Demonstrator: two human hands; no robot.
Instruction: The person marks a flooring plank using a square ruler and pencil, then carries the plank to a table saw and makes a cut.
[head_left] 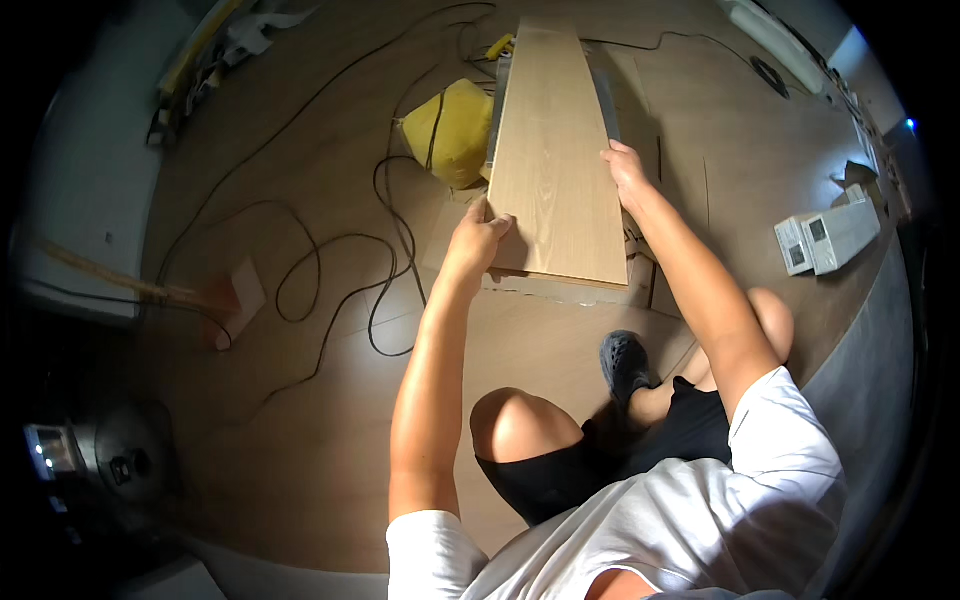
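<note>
A long light-wood floor plank (560, 170) stretches away from me, its near end toward my knees. My left hand (478, 240) grips its left edge close to the near corner, thumb on top and fingers partly hidden beneath. Farther along the right edge, my right hand (626, 172) holds the plank with its fingers at the side. Under the plank a grey metal surface shows along both sides, and a flat board or cardboard (560, 291) sticks out below the near end. What the plank rests on is mostly hidden.
A yellow bag (452, 135) sits left of the plank. Black cables (318, 240) loop over the wood floor on the left. White-grey boxes (828, 236) stand at the right. An orange and white piece (236, 303) lies far left, near a dark round device (128, 455).
</note>
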